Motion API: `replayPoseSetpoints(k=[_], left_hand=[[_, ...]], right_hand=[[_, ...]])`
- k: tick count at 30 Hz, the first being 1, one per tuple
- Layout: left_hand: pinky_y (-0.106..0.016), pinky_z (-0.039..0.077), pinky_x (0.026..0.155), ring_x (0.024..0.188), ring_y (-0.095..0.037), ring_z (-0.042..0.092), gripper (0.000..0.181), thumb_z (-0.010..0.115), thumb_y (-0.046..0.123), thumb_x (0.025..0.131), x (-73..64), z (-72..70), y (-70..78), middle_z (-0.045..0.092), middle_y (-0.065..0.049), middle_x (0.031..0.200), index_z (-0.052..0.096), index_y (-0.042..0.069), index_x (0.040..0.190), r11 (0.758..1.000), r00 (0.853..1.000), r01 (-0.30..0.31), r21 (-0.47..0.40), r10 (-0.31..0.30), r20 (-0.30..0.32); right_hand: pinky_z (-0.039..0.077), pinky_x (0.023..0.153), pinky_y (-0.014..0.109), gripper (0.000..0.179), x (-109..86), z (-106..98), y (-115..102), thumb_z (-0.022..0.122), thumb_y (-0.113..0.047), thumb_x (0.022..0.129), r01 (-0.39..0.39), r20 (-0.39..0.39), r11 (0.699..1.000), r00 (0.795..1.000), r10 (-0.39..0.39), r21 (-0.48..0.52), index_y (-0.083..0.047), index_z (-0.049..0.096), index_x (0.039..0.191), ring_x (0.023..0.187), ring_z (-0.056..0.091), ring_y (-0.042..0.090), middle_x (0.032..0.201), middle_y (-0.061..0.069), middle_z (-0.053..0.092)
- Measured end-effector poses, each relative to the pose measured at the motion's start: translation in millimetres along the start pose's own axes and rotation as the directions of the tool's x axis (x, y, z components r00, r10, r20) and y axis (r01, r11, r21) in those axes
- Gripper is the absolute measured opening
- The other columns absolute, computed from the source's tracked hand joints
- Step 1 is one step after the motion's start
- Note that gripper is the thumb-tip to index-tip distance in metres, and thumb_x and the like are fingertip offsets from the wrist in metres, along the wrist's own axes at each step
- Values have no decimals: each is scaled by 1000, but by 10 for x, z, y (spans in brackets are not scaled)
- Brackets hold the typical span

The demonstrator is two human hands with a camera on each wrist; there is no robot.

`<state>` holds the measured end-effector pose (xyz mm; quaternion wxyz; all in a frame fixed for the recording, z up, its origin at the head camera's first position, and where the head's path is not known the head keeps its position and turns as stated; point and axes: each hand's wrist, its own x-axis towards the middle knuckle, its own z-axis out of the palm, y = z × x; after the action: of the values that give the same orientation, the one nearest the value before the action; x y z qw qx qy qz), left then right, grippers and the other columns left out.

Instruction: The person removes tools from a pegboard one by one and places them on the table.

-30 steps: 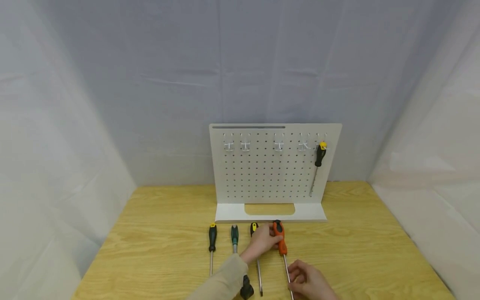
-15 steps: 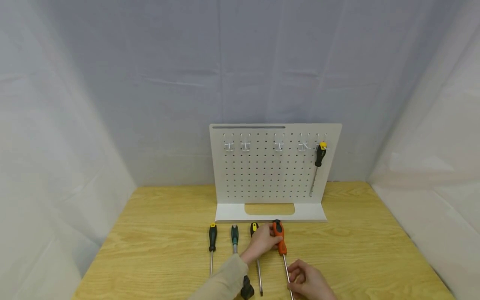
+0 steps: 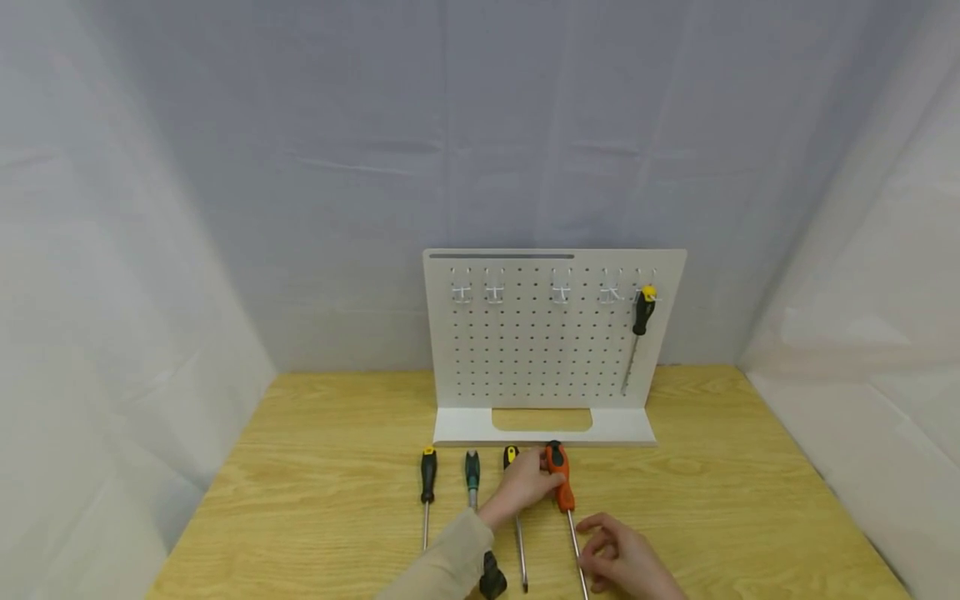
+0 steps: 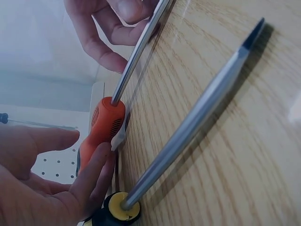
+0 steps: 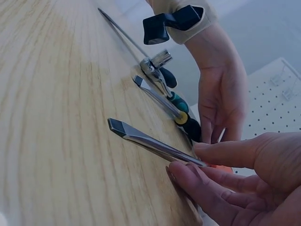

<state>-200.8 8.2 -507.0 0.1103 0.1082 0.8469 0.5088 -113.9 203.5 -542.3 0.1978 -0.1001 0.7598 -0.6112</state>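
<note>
An orange-handled flat-blade screwdriver (image 3: 562,487) lies on the wooden table, handle towards the pegboard. My left hand (image 3: 521,483) is at its handle, with straight fingers (image 4: 96,162) touching the side and the thumb held over it. Beside the metal shaft (image 5: 160,146), my right hand (image 3: 622,554) has its fingers parted and loosely bent. Under the left hand and wrist lies a black-and-yellow screwdriver (image 3: 522,554). Further left are a green-handled ratchet (image 5: 153,70), partly hidden by the left sleeve, and another black-and-yellow screwdriver (image 3: 428,479).
A white pegboard (image 3: 540,350) stands on its base behind the tools, with several clear hooks (image 3: 561,292) along the top. One black-and-yellow screwdriver (image 3: 643,312) hangs from the rightmost hook. White sheeting (image 3: 862,333) encloses the table's (image 3: 322,475) back and sides.
My right hand has loosened its fingers from the screwdriver shaft and shifted slightly right. The left hand stays at the orange handle. The head view has shifted a little.
</note>
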Motion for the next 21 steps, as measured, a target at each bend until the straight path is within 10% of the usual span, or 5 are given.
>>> replayPoseSetpoints(k=[11, 21], left_hand=[[-22, 42, 56, 67, -11, 50, 22, 73, 7, 89, 20, -32, 15, 66, -8, 87, 65, -4, 106, 997, 999, -40, 59, 41, -13], [-35, 59, 71, 91, -26, 66, 44, 71, 13, 92, 55, -145, 58, 68, -22, 111, 57, -11, 127, 999, 1000, 8, 50, -7, -4]], right_hand=[[61, 57, 29, 30, 52, -56, 6, 63, -5, 99, 34, 12, 999, 999, -35, 20, 11, 53, 121, 64, 65, 15, 89, 11, 67], [63, 59, 38, 37, 159, -163, -91, 61, -11, 102, 41, -38, 999, 998, -40, 20, 11, 49, 129, 66, 67, 21, 94, 12, 67]])
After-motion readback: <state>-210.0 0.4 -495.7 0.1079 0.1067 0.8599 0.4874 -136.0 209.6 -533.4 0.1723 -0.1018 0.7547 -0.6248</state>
